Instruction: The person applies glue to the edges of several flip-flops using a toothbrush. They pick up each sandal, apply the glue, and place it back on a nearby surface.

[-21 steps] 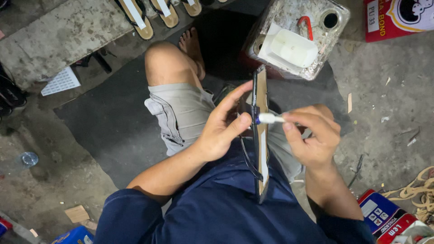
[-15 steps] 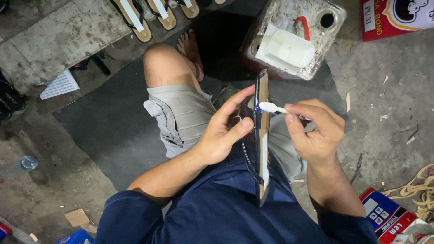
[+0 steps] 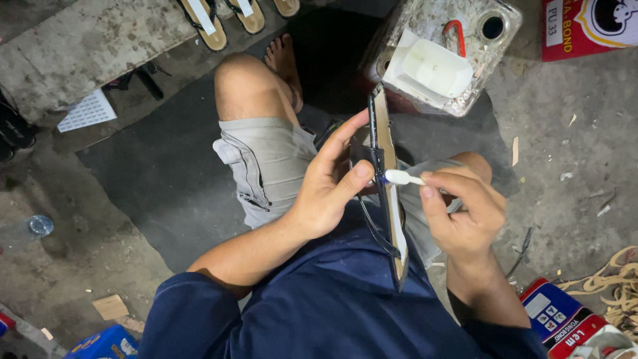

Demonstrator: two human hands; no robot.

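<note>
Left hand pinching sandal sole on edge over the lap, thumb on its strap; right hand holding white brush, tip against the sole's edge.

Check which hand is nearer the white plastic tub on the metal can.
Right. The right hand sits just below the white tub, holding a white brush to the sandal sole. The left hand grips that sole further left of the tub.
</note>
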